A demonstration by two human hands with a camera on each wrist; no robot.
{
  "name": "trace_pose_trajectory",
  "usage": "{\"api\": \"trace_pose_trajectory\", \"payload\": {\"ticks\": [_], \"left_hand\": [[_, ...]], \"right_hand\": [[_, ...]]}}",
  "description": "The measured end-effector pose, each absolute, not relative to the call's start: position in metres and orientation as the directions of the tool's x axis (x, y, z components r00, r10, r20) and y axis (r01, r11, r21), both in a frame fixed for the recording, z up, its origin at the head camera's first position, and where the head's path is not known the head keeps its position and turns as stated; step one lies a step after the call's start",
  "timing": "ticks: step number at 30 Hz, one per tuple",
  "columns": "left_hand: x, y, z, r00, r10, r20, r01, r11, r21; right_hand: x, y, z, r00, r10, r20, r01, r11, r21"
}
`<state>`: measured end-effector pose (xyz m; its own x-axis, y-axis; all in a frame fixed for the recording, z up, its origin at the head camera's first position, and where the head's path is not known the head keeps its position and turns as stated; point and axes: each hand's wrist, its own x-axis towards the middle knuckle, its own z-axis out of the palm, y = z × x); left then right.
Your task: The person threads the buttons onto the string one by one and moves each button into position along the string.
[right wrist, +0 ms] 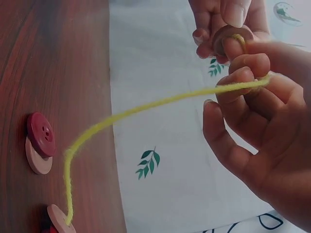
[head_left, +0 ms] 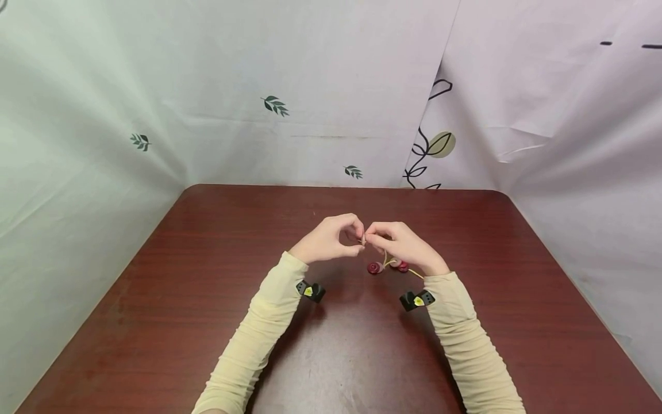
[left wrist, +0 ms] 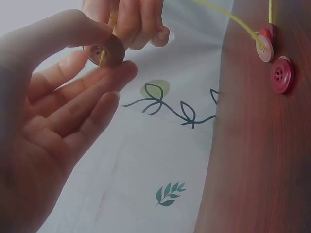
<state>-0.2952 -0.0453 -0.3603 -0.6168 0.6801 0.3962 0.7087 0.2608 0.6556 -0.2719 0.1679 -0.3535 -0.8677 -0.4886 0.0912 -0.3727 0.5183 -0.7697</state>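
My left hand [head_left: 329,239] pinches a brownish-pink button [left wrist: 115,50] between thumb and fingers, above the table. Yellow yarn [right wrist: 165,101] shows at the button's holes. Right up against the button, my right hand [head_left: 405,244] pinches the yarn with thumb and forefinger, and a length of it passes between the other fingers. From there the yarn runs down to a pink button [right wrist: 59,218] on the table, which it is threaded through. A dark red button [right wrist: 42,134] lies beside it, overlapping another pink button [right wrist: 38,158].
The dark reddish-brown table [head_left: 207,322] stretches around both forearms. Pale hanging cloth [head_left: 320,75] with leaf prints surrounds its back and sides. Each wrist carries a small black camera, one on the left sleeve [head_left: 258,328] and one on the right sleeve [head_left: 465,339].
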Motion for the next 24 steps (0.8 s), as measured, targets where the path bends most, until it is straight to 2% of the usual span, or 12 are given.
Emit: {"api": "trace_pose_trajectory", "payload": {"ticks": [10,17,24], "left_hand": [[-0.2949,-0.0446,-0.3603,-0.625,0.659,0.419,0.724,0.287,0.628],[-0.2964,-0.0451,-0.3601,-0.578,0.67,0.466,0.78,0.285,0.558],[-0.2974,-0.0459,-0.3614,-0.587,0.68,0.44,0.768,0.296,0.567]], "right_hand": [[-0.2716,0.1653,-0.3512,-0.879,-0.469,0.083,-0.361,0.542,-0.759],[-0.2724,0.1676,-0.3514,-0.89,-0.448,0.089,-0.342,0.523,-0.781],[-0.2724,0.17,-0.3521,-0.891,-0.434,0.138,-0.371,0.517,-0.771]]}}
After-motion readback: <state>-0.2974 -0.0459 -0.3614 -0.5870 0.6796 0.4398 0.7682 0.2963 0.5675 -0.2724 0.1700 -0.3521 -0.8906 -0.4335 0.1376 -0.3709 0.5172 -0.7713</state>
